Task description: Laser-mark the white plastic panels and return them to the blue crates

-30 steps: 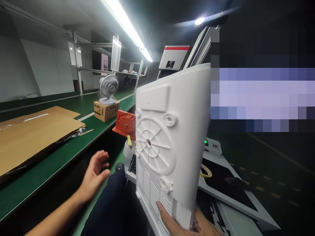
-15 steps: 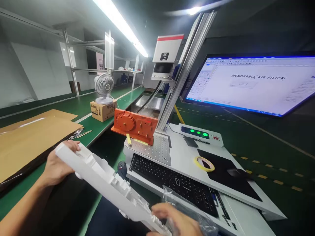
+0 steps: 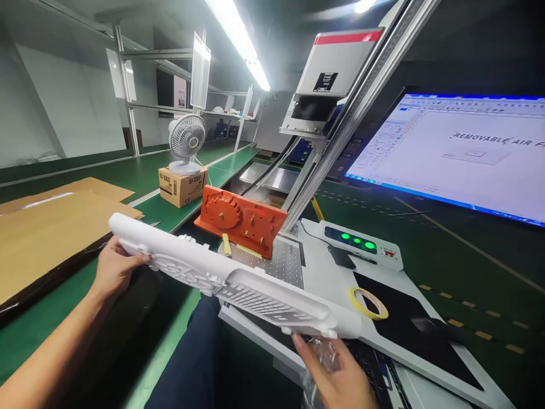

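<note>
A long white plastic part [image 3: 221, 272] with a slotted grille spans the middle of the view, tilted down to the right. My left hand [image 3: 117, 264] grips its left end, thumb along the underside. My right hand [image 3: 336, 369] holds it from below near the right end, where crinkled clear plastic [image 3: 317, 363] shows by the fingers. Behind the part, an orange fixture [image 3: 242, 218] stands on a perforated metal plate [image 3: 289, 261], with a yellow piece [image 3: 226, 245] at its front.
A white machine head [image 3: 336, 68] hangs above the fixture beside a slanted metal column. Yellow tape [image 3: 368, 303] lies by a black mouse mat [image 3: 426, 335]. At left are cardboard [image 3: 63, 227] and a fan [image 3: 186, 139] on a box [image 3: 183, 187]. A monitor [image 3: 464, 153] is at right.
The white part has turned over to show its grille side and has risen, its right end now further right. Both hands still hold it. The camera view has shifted.
</note>
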Demonstrator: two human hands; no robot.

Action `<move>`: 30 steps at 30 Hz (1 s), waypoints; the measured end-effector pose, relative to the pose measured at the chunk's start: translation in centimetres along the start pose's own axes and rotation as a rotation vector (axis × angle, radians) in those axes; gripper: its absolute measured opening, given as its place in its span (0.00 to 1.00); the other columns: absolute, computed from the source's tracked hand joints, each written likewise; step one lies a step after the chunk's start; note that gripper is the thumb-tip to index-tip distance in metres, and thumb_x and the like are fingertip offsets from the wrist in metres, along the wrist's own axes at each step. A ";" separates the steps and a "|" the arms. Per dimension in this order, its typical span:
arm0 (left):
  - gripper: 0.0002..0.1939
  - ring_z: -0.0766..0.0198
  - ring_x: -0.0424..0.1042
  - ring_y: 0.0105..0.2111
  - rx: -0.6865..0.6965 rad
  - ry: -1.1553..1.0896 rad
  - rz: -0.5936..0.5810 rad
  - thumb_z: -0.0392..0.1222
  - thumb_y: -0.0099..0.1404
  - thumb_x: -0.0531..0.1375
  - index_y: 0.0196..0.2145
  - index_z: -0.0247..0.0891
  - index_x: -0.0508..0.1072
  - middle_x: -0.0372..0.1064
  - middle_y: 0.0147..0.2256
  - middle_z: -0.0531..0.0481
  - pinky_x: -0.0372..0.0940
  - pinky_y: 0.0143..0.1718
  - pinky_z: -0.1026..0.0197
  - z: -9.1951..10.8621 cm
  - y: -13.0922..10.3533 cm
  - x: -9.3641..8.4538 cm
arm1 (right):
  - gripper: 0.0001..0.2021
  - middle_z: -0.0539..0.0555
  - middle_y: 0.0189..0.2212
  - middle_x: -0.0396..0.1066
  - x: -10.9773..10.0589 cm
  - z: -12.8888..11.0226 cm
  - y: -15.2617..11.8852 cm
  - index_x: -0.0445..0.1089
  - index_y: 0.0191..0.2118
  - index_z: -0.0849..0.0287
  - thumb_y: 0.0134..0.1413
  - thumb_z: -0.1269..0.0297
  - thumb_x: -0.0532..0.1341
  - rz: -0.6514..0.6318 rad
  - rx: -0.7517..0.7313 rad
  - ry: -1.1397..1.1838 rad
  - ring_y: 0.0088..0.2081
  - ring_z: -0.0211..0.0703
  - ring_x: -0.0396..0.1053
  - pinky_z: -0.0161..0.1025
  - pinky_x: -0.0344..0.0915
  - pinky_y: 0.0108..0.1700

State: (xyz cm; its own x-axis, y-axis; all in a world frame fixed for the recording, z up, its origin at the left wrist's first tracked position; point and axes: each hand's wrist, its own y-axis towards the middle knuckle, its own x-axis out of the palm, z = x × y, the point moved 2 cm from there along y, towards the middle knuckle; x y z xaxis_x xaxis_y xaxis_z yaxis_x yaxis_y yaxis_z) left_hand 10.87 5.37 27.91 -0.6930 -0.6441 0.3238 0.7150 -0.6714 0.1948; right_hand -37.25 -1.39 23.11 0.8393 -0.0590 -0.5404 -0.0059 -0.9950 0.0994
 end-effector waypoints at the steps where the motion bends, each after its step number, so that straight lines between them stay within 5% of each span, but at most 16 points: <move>1: 0.41 0.55 0.79 0.38 -0.005 0.015 -0.016 0.42 0.33 0.86 0.44 0.38 0.76 0.82 0.39 0.49 0.77 0.43 0.54 -1.0 0.8 1.0 | 0.30 0.58 0.35 0.82 0.5 -0.2 1.1 0.78 0.45 0.54 0.54 0.31 0.66 0.060 0.042 -0.066 0.40 0.63 0.80 0.48 0.73 0.40; 4: 0.42 0.55 0.77 0.41 0.023 0.142 -0.057 0.49 0.37 0.85 0.48 0.37 0.74 0.80 0.43 0.48 0.73 0.43 0.56 -4.2 4.5 3.7 | 0.32 0.62 0.35 0.83 1.3 -0.6 5.4 0.77 0.43 0.53 0.54 0.27 0.61 0.073 0.089 -0.241 0.42 0.71 0.78 0.54 0.68 0.44; 9: 0.37 0.54 0.73 0.41 0.103 0.533 -0.139 0.59 0.45 0.80 0.45 0.37 0.73 0.76 0.41 0.48 0.66 0.40 0.57 -8.6 12.9 8.2 | 0.26 0.59 0.35 0.83 2.1 -2.2 12.2 0.71 0.38 0.49 0.53 0.30 0.56 0.089 0.103 -0.353 0.42 0.69 0.76 0.51 0.62 0.43; 15: 0.37 0.48 0.76 0.45 0.097 0.671 -0.199 0.56 0.47 0.80 0.49 0.35 0.75 0.80 0.48 0.40 0.68 0.46 0.52 -11.2 20.1 12.7 | 0.20 0.57 0.32 0.83 3.8 -4.6 18.4 0.69 0.35 0.48 0.54 0.36 0.57 0.078 0.109 -0.381 0.42 0.67 0.75 0.50 0.60 0.42; 22: 0.38 0.45 0.77 0.49 0.051 0.744 -0.200 0.52 0.48 0.81 0.52 0.34 0.75 0.80 0.53 0.35 0.69 0.48 0.51 -13.9 23.5 14.2 | 0.14 0.56 0.34 0.83 5.2 -4.8 22.3 0.76 0.41 0.50 0.61 0.46 0.62 0.060 0.162 -0.409 0.44 0.65 0.75 0.48 0.61 0.43; 30: 0.36 0.43 0.77 0.49 0.049 0.831 -0.183 0.52 0.48 0.82 0.50 0.35 0.77 0.80 0.53 0.35 0.68 0.48 0.51 -14.9 24.2 15.9 | 0.12 0.57 0.37 0.84 5.5 -3.8 24.1 0.76 0.43 0.51 0.67 0.50 0.61 0.041 0.179 -0.418 0.44 0.64 0.75 0.47 0.61 0.42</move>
State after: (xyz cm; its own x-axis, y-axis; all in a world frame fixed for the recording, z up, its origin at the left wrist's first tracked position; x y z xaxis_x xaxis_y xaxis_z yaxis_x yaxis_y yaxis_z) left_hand 15.75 -26.56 24.02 -0.6266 -0.5999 -0.4975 0.5754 -0.7867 0.2238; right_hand -30.76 -25.39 25.71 0.5451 -0.0898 -0.8335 -0.1593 -0.9872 0.0022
